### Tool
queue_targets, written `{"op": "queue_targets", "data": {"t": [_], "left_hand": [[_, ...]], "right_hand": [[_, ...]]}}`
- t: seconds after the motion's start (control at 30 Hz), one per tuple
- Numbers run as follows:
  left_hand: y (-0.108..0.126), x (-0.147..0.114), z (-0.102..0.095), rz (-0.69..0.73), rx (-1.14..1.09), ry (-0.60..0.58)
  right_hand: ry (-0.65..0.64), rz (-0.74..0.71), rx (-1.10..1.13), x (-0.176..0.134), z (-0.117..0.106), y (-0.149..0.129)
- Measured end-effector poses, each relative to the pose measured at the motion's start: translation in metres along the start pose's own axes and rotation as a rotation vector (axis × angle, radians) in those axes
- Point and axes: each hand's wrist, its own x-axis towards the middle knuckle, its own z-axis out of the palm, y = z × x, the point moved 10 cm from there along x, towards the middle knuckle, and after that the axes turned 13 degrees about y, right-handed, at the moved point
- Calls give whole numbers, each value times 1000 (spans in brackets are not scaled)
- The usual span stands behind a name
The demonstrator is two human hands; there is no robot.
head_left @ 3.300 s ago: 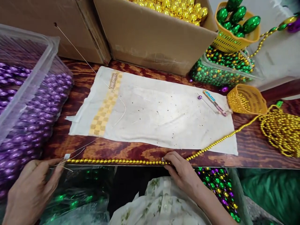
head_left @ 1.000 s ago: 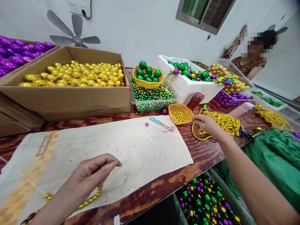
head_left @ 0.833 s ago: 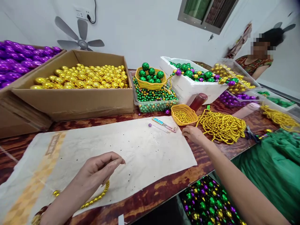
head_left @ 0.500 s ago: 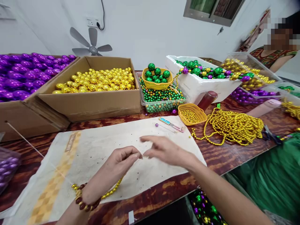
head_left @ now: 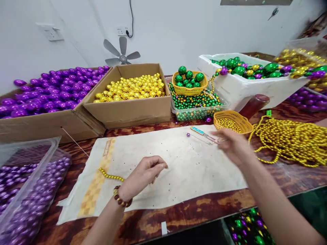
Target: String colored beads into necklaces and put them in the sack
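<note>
Over the cloth (head_left: 199,173), left hand (head_left: 145,175) pinched, right hand (head_left: 236,147) blurred.

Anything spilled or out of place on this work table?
Yes, slightly: dark specks dot the white cloth around the left hand, like stray debris, and a purple bead lies loose by the clear tub, outside any container.

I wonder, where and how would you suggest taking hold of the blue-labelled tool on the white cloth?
The blue-labelled tool is probably best pinched across the long edges of its blue end, coming from above. It is slim and lies flat on the white cloth, with that end in plain view; in the picture, the right hand shows close to the other, thinner end.
</note>
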Motion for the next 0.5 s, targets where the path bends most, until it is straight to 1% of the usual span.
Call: {"op": "queue_targets", "data": {"t": [0.03,0.07,0.1,0.13,0.17,0.2,0.23,0.27,0.3,0.33,0.4,0.43,0.47,0.5], "left_hand": [[5,3,9,20,1,-3],[9,6,14,43,11,4],[13,7,17,61,28,21],[14,8,17,69,50,35],[14,7,15,66,73,35],[11,4,12,53,90,19],[7,1,8,32,98,-6],[2,-3,1,9,100,-25],[-4,-7,-8,-7,105,-31],[-10,-10,-20,-13,121,-22],[-24,-14,-47,3,188,26],[-32,-16,-61,20,236,47],[-41,-17,-75,37,288,67],[-51,-18,-90,48,339,86]], "right_hand": [[-112,53,-50,-21,36,15],[-337,120,-143,-48,79,34],[-505,148,-195,-71,112,46],[-608,168,-228,-87,131,54],[-683,177,-252,-96,140,58],[-705,177,-257,-96,138,59],[-670,176,-241,-85,124,56],[-607,180,-218,-69,102,54],[-447,193,-149,-44,68,50],[-250,214,-62,-18,27,46],[-95,192,-10,19,-38,39],[3,165,12,36,-71,34],[175,113,32,49,-109,26],[327,41,36,57,-142,16]]}}
